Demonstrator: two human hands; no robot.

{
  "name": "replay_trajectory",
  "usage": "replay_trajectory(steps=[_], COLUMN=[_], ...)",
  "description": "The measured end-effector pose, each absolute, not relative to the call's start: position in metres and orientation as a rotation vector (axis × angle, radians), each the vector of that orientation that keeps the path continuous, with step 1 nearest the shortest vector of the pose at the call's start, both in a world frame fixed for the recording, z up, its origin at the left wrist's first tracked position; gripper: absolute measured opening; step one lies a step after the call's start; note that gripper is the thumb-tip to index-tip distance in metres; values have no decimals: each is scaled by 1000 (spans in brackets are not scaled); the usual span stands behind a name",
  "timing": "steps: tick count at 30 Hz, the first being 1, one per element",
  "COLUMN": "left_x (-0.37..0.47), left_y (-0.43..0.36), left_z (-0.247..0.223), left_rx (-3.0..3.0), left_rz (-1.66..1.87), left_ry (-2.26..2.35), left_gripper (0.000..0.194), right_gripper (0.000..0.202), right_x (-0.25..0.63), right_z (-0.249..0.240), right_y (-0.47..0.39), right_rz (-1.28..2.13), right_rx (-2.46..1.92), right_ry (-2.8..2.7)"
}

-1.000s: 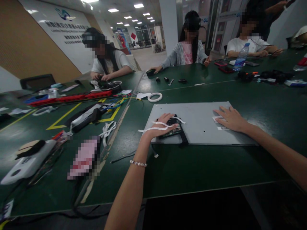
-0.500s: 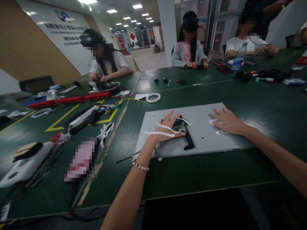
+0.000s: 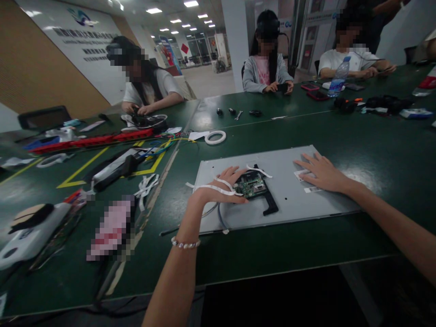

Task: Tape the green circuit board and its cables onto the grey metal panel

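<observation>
A flat grey panel [image 3: 306, 206] lies on the green table in front of me. On its left half sits a green circuit board [image 3: 251, 187] with a black bracket [image 3: 271, 203] beside it. My left hand [image 3: 220, 185] rests over the panel's left part, fingers extended, touching the board's left side. White strips [image 3: 218, 187] lie across that hand, and another white strip [image 3: 260, 170] crosses the top of the bracket. My right hand [image 3: 322, 173] lies flat and spread on the panel's right side, next to white labels [image 3: 312, 190]. A grey cable [image 3: 221, 218] runs under my left wrist.
Beyond the panel are a white tape roll [image 3: 215, 137], a small wrench [image 3: 239, 115] and a bottle [image 3: 339, 78]. Left are a black-and-white device [image 3: 116, 168], a pink item [image 3: 111, 227] and a white device [image 3: 34, 229]. Three people sit across the table.
My left hand has shifted left and its fingers have lowered, uncovering more of the circuit board. The strips across it have moved too. My right hand stays flat on the panel.
</observation>
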State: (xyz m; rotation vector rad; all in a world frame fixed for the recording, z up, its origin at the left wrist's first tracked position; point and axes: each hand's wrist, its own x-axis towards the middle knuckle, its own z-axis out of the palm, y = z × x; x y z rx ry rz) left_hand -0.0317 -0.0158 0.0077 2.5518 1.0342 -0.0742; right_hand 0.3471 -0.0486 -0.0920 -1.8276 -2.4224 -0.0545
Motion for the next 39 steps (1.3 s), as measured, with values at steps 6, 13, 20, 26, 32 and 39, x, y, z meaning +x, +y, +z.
replay_trajectory(steps=[6, 13, 20, 26, 32, 39], left_x=[-31, -18, -15, -14, -7, -13], left_y=[-14, -16, -17, -13, -14, -21], left_z=[5, -3, -5, -11, -11, -3], left_rx=[2532, 2481, 2485, 2522, 2532, 2538], left_rz=[1, 25, 85, 167, 171, 152], left_ry=[946, 987, 1068, 958, 885, 1013], left_gripper=[87, 75, 69, 66, 61, 87], right_gripper=[64, 65, 65, 64, 64, 66], right_x=[348, 349, 348, 349, 348, 350], right_z=[-93, -92, -90, -91, -90, -90], right_y=[-48, -49, -49, -49, -49, -48], right_rz=[-50, -39, -33, -34, -26, -27], right_rx=[-1817, -1816, -1822, -1816, -1827, -1824], right_ry=[-2418, -2425, -2428, -2436, -2422, -2428])
